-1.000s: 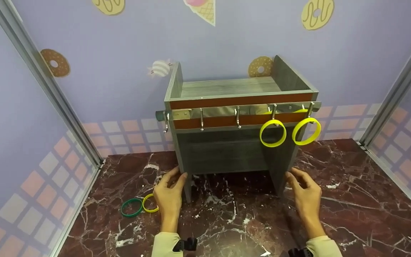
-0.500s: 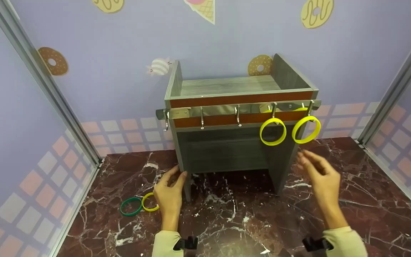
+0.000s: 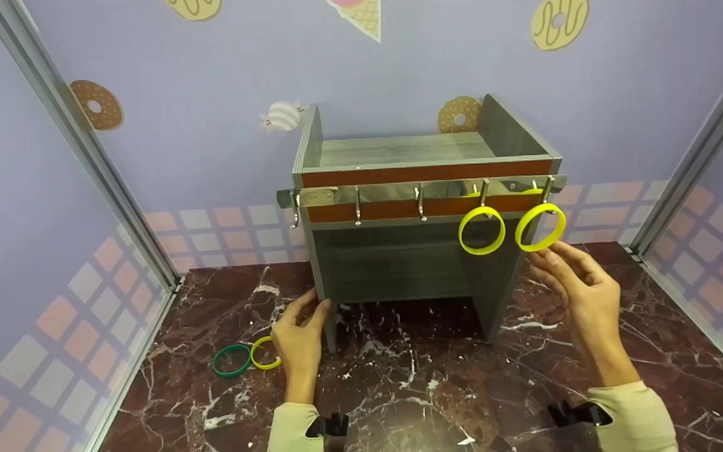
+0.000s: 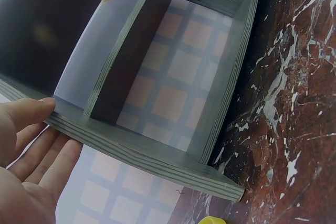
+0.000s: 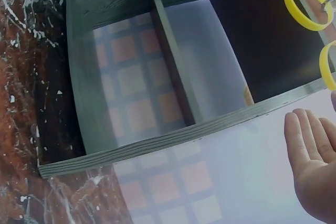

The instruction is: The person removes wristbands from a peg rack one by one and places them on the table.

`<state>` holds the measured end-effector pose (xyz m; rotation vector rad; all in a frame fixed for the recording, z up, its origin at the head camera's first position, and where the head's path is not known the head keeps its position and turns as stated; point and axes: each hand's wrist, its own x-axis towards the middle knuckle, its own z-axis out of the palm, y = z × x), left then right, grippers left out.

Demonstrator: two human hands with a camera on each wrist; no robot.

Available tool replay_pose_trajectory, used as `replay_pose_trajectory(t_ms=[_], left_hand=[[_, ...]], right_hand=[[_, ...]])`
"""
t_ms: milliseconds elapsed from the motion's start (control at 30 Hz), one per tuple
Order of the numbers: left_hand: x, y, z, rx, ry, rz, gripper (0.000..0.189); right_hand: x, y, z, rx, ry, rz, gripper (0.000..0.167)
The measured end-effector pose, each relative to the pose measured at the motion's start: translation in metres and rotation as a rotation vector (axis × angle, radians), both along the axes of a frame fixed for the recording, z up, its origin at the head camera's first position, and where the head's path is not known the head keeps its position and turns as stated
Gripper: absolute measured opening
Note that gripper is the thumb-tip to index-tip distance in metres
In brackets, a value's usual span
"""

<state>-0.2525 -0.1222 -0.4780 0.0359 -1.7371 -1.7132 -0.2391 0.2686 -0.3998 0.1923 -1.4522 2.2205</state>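
Observation:
A small grey wooden shelf (image 3: 399, 270) stands upright, with a metal hook rail (image 3: 386, 194) across its front. Two yellow rings hang on the rail's right-hand hooks: the inner ring (image 3: 462, 237) and the end ring (image 3: 519, 237). My left hand (image 3: 299, 339) pinches the shelf's left side panel low down; in the left wrist view the thumb (image 4: 39, 109) lies on one face, the fingers on the other. My right hand (image 3: 590, 301) is raised beside the right panel, fingertips right at the end ring's lower rim. In the right wrist view its fingers (image 5: 304, 135) are extended, holding nothing.
A green ring (image 3: 215, 366) and another yellow ring (image 3: 254, 360) lie on the dark red marbled table (image 3: 399, 402), left of my left hand. The three hooks on the rail's left carry nothing. Patterned walls (image 3: 211, 157) enclose the back and sides.
My right hand has let go of the shelf's right panel and moved up and rightward to the end ring. The left hand keeps its hold; the shelf and rings stay in place.

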Motion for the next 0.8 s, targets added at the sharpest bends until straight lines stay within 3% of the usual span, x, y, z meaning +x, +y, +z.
replay_pose_trajectory(t_ms=[567, 800], left_hand=[[-0.001, 0.001, 0.001, 0.013, 0.01, -0.039, 0.024], [0.0, -0.001, 0.0, 0.005, 0.017, -0.022, 0.023]], right_hand=[[0.0, -0.004, 0.02, -0.126, 0.032, 0.0, 0.029], [0.002, -0.009, 0.028, -0.162, 0.044, 0.031, 0.02]])
